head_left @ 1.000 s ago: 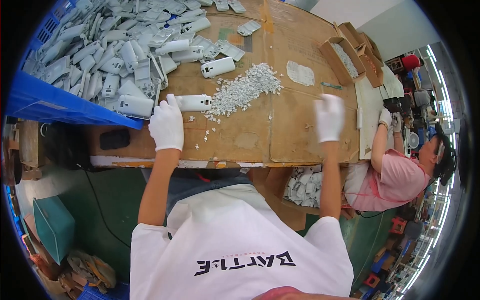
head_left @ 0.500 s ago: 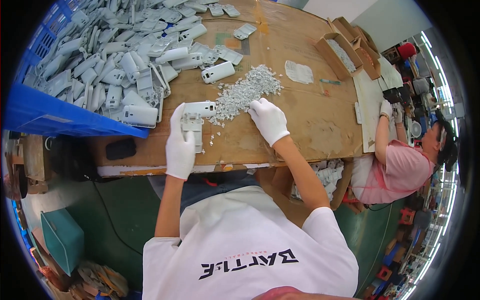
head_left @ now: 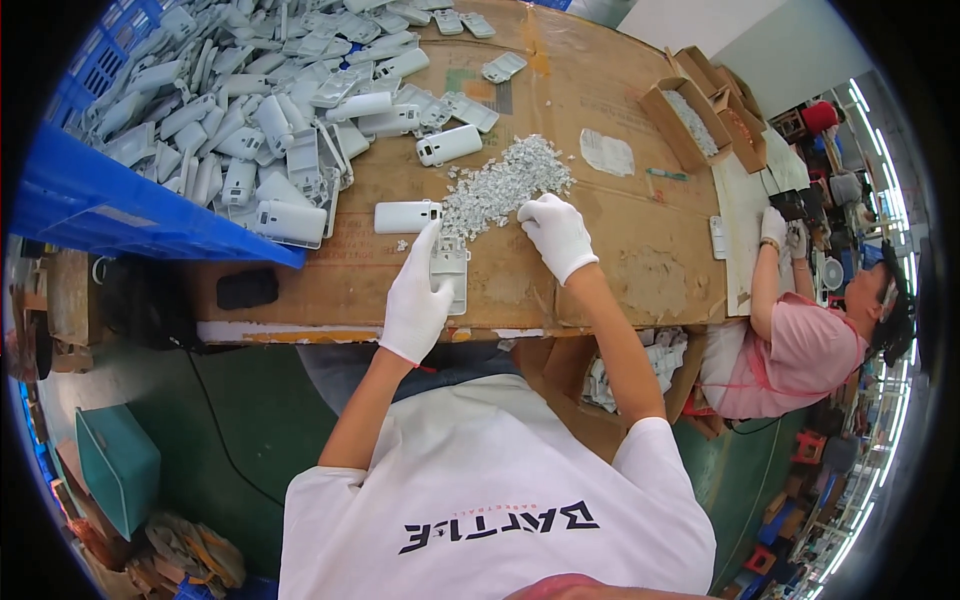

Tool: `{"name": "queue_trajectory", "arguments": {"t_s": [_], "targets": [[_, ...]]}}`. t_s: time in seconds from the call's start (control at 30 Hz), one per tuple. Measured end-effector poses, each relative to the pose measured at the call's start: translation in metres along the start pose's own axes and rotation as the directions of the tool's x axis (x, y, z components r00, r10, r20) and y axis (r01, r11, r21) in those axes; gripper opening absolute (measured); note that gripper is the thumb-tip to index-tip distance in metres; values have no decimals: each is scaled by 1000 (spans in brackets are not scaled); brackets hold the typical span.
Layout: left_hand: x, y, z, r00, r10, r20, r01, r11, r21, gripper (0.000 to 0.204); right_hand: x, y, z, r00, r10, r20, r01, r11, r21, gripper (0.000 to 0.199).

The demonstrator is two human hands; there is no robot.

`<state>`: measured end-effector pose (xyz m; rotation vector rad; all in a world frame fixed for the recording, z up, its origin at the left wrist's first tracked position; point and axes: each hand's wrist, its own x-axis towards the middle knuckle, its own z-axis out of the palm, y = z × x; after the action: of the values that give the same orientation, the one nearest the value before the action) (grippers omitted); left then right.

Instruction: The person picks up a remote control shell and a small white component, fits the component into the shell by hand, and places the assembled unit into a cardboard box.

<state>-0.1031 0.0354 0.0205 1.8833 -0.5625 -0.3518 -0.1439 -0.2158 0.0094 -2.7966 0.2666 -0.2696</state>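
In a white glove, my left hand [head_left: 418, 300] grips a pale plastic housing [head_left: 452, 270] by its left side, the hollow inner face turned up, close to the table's front edge. Just beyond my left fingertips another white housing [head_left: 402, 217] lies with its smooth back up. My right hand [head_left: 558, 238], also gloved, has its fingers pinched together at the right edge of a heap of tiny white pieces [head_left: 510, 185]. Whatever may be between those fingertips is too small to make out. One more white housing [head_left: 449, 145] rests left of the heap.
A blue crate [head_left: 150, 215] with a large pile of white housings [head_left: 240, 130] occupies the left. Small cardboard boxes [head_left: 685, 120] stand at the far right. A black pouch-like thing [head_left: 248, 288] lies near the front edge. A co-worker in pink [head_left: 800, 340] sits at the right.
My left hand has moved right with the housing, away from the housing lying beside it, which now shows whole. My right hand stays pinched near the heap's edge. The view has shifted slightly.
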Motion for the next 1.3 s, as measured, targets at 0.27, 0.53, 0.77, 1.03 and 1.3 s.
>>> {"name": "queue_trajectory", "arguments": {"t_s": [0.27,0.53,0.77,1.03,1.3], "targets": [[5,4,6,998,18,-58,-14,998,60,51,-21,-47,-23,991,-33,-130,46,994,102,15],[11,13,22,994,28,-106,-14,991,133,47,-37,-90,-3,971,-130,-201,197,911,363,15],[10,7,29,961,124,-249,-51,958,282,50,-26,-99,-1,977,-33,-210,111,922,371,20],[9,8,29,946,245,-210,-151,912,381,41,-17,-100,-12,977,-107,-183,155,949,275,21],[10,14,21,942,253,-219,-166,922,350,38,-20,-111,-9,929,-208,-305,258,957,134,23]]}}
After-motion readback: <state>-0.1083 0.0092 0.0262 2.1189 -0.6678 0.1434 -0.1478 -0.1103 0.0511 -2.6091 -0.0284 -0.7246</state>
